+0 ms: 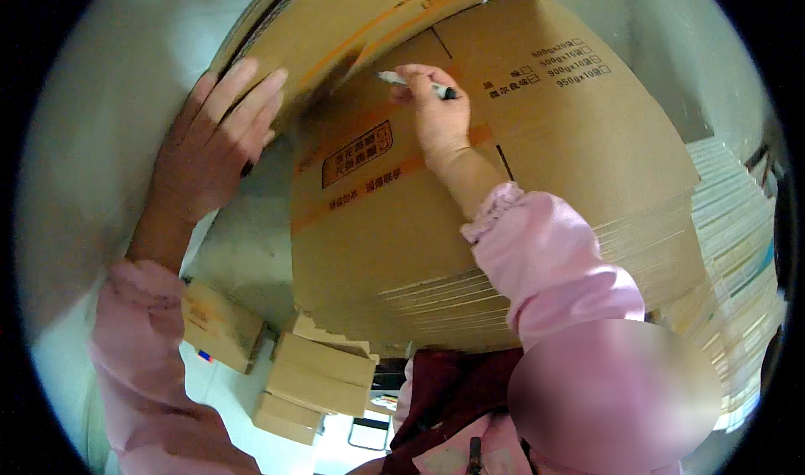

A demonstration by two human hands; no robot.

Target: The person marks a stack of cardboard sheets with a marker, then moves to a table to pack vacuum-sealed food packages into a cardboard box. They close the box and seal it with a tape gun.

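Observation:
My right hand (443,113) holds a white marker pen (422,85) with a black end over a flattened, printed cardboard box (541,148). The pen's dark tip points up and left, close to the board's far part; I cannot tell whether it touches. On the left, my left hand (220,129) lies with fingers spread over the edge of a raised cardboard sheet (327,28), holding it back. A small black object (247,169) shows at the thumb side of that hand, too little visible to name. The left thumb is mostly hidden.
Under the flattened box, stacked flat cardboard (742,274) shows its edges at the right. Below left, several cardboard boxes (321,374) stand on the pale floor (220,387). A dark red apron (440,380) and pink sleeves are at my body. The lower right is blurred.

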